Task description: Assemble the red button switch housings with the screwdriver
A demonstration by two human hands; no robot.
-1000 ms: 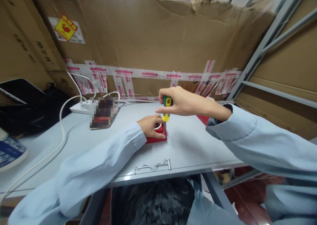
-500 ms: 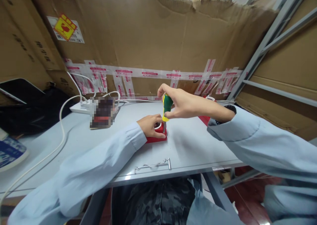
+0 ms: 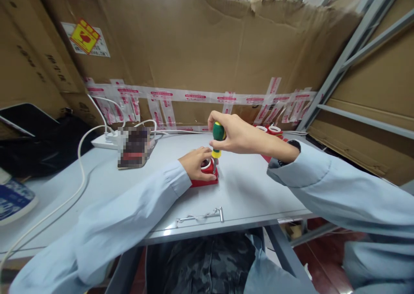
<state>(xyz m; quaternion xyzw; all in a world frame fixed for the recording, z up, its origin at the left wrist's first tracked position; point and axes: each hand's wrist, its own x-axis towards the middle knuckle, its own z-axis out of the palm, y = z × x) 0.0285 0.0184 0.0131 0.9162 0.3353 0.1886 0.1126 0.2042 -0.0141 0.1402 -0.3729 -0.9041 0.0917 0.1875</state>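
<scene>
A small red block-shaped part (image 3: 204, 178) with a white ring on top rests on the grey table (image 3: 246, 190). My left hand (image 3: 196, 163) is closed over it and holds it down. My right hand (image 3: 233, 133) grips the green and yellow handle of a screwdriver (image 3: 217, 139). The screwdriver stands upright, and its tip is at the right side of the red part.
More red parts with white rings (image 3: 271, 132) lie behind my right wrist. A phone (image 3: 134, 147), a white power strip (image 3: 105, 140) and cables lie at the back left. Taped cardboard (image 3: 194, 48) walls the table. A metal handle (image 3: 202, 216) sits at the front edge.
My right hand has shifted its grip round the screwdriver handle, and my right forearm has dropped slightly. The left hand and the red part have stayed in place.
</scene>
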